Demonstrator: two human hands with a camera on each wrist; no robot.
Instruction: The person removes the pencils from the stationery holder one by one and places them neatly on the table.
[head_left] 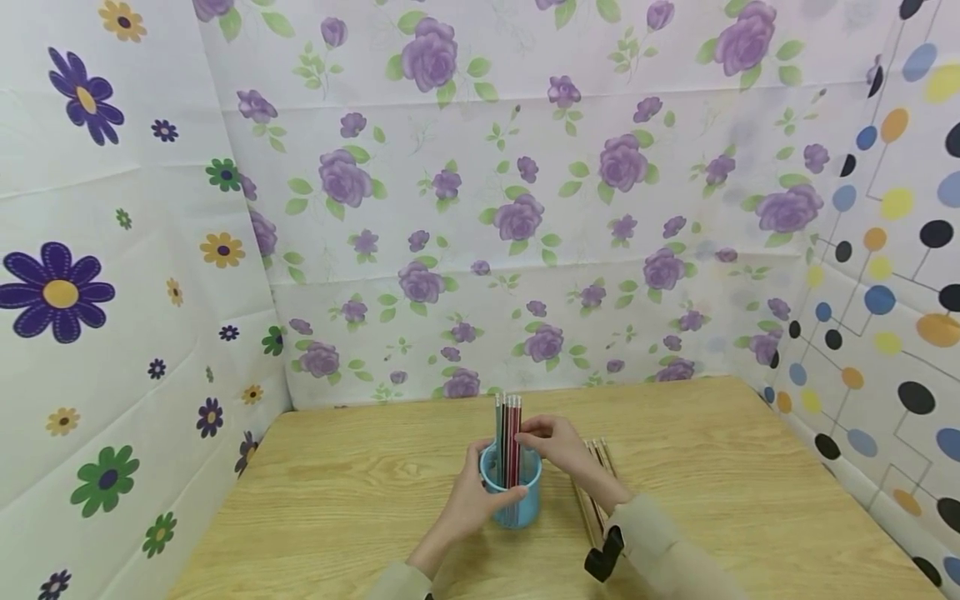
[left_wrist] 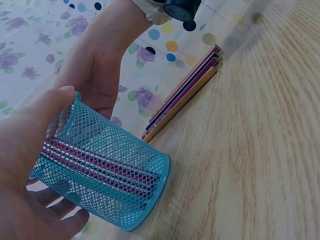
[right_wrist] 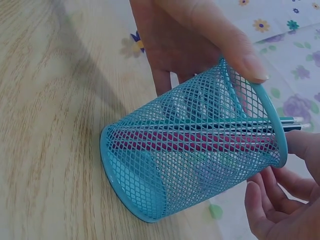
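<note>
A light blue mesh pencil cup (head_left: 528, 504) stands on the table with several striped pencils (head_left: 508, 433) upright in it, red, dark and teal among them. My left hand (head_left: 474, 498) grips the cup from the left, its thumb over the near rim in the head view. From the right, my right hand (head_left: 561, 448) reaches over the cup and pinches a red pencil at its upper part. The right wrist view shows its fingertips (right_wrist: 302, 145) just past the rim, against the pencil ends. Part of that grip is hidden behind the mesh and pencils.
More pencils (left_wrist: 182, 95) lie side by side on the wooden table (head_left: 360, 492), right of the cup and partly under my right forearm. A black wrist camera (head_left: 604, 554) sits on that forearm. Patterned cloth (head_left: 465, 208) encloses the table at the back and sides.
</note>
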